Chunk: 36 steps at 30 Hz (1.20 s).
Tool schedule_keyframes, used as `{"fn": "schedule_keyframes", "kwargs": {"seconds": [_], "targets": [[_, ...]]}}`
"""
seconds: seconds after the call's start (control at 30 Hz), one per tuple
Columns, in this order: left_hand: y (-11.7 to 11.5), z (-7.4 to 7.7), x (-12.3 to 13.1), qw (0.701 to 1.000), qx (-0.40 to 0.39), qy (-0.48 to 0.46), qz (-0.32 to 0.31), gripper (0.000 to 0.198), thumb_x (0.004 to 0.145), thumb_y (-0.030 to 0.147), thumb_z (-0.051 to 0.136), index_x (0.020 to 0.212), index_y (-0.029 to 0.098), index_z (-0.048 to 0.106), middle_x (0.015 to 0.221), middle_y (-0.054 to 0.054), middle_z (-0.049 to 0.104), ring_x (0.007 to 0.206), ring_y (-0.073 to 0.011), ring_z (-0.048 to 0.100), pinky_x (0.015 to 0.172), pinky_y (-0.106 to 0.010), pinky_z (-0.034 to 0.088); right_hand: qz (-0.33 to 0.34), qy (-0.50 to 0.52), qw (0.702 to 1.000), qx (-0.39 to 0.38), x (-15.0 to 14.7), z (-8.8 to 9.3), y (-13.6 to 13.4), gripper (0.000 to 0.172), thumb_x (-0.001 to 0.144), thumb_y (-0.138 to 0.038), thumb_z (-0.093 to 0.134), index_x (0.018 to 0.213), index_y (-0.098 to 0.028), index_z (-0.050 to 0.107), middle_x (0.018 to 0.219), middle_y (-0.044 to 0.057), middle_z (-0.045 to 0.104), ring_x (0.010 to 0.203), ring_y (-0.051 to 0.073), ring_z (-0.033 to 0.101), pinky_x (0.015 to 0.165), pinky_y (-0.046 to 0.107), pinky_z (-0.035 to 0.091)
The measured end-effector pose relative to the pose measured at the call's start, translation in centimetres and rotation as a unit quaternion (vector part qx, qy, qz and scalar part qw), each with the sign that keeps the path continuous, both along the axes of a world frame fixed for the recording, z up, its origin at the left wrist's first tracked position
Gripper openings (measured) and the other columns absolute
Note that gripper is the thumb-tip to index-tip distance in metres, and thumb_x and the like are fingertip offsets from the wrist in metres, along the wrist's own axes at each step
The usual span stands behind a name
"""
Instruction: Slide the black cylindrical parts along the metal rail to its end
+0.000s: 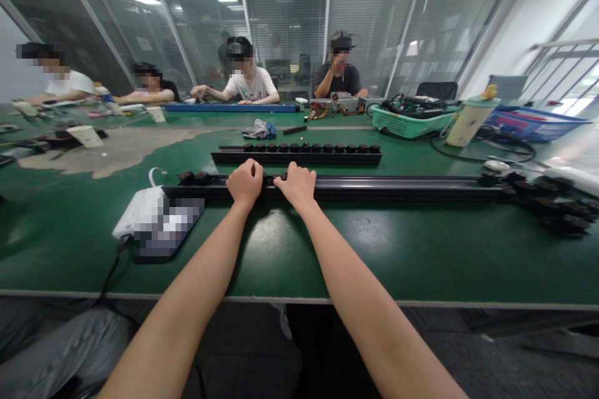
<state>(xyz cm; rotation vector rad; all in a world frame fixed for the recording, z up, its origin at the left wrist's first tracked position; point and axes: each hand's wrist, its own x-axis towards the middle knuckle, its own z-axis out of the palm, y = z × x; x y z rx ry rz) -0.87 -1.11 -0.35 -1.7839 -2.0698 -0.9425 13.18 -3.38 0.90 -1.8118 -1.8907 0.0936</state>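
A long black rail with an open channel lies crosswise on the green table. Both my hands are over its left half, close together. My left hand is closed in a fist at the channel; what its fingers hold is hidden. My right hand has its fingers curled over the rail and its thumb pointing left, closed on a small black part that is mostly covered. Black round modules sit at the rail's left end. Behind it, a shorter black rail carries a row of several such modules.
More black modules are piled at the right. A white box with a cable and a phone-like device lie left. Farther back are gloves, a green basket and a bottle. Several people sit opposite.
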Motion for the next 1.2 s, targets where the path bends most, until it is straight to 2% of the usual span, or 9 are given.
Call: {"fn": "schedule_keyframes", "kwargs": {"seconds": [0.17, 0.37, 0.57, 0.77, 1.2], "targets": [[-0.1, 0.1, 0.0, 1.000, -0.003, -0.002, -0.002, 0.032, 0.104, 0.034, 0.039, 0.094, 0.024, 0.068, 0.095, -0.007, 0.074, 0.088, -0.0244, 0.067, 0.064, -0.030, 0.028, 0.016, 0.035, 0.999, -0.036, 0.2, 0.0, 0.3, 0.041, 0.094, -0.043, 0.061, 0.123, -0.016, 0.055, 0.123, 0.018, 0.072, 0.121, 0.033, 0.064, 0.099, 0.045, 0.046], [-0.1, 0.1, 0.0, 1.000, -0.009, 0.004, 0.005, 0.032, 0.104, 0.035, 0.039, 0.095, 0.024, 0.068, 0.097, -0.007, 0.075, 0.089, -0.0244, 0.067, 0.064, -0.030, 0.028, 0.079, 0.044, 0.993, -0.071, 1.3, 0.2, 1.5, 0.042, 0.095, -0.042, 0.065, 0.125, -0.016, 0.051, 0.121, 0.018, 0.072, 0.118, 0.033, 0.065, 0.092, 0.042, 0.051], [-0.1, 0.0, 0.0, 1.000, -0.002, 0.006, 0.007, 0.032, 0.104, 0.035, 0.039, 0.095, 0.025, 0.068, 0.098, -0.007, 0.075, 0.088, -0.0242, 0.067, 0.064, -0.031, 0.028, 0.141, 0.004, 0.989, -0.034, 2.2, -0.4, 1.5, 0.036, 0.101, -0.046, 0.060, 0.117, -0.013, 0.056, 0.120, 0.019, 0.071, 0.113, 0.030, 0.065, 0.092, 0.037, 0.049], [-0.1, 0.0, 0.0, 1.000, -0.003, 0.005, 0.004, 0.033, 0.104, 0.035, 0.039, 0.096, 0.025, 0.069, 0.099, -0.007, 0.075, 0.089, -0.0239, 0.067, 0.065, -0.030, 0.028, 0.089, -0.011, 0.994, 0.062, 1.5, -1.8, 0.3, 0.030, 0.104, -0.039, 0.054, 0.114, -0.012, 0.061, 0.116, 0.019, 0.071, 0.114, 0.030, 0.061, 0.095, 0.037, 0.048], [0.0, -0.2, 0.0, 1.000, 0.009, 0.010, 0.006, 0.032, 0.103, 0.034, 0.040, 0.094, 0.025, 0.069, 0.098, -0.006, 0.076, 0.088, -0.0239, 0.067, 0.064, -0.032, 0.027, 0.063, -0.036, 0.996, 0.043, 1.7, -1.3, -0.1, 0.030, 0.104, -0.037, 0.052, 0.115, -0.012, 0.063, 0.118, 0.018, 0.071, 0.114, 0.029, 0.062, 0.092, 0.036, 0.049]]}}
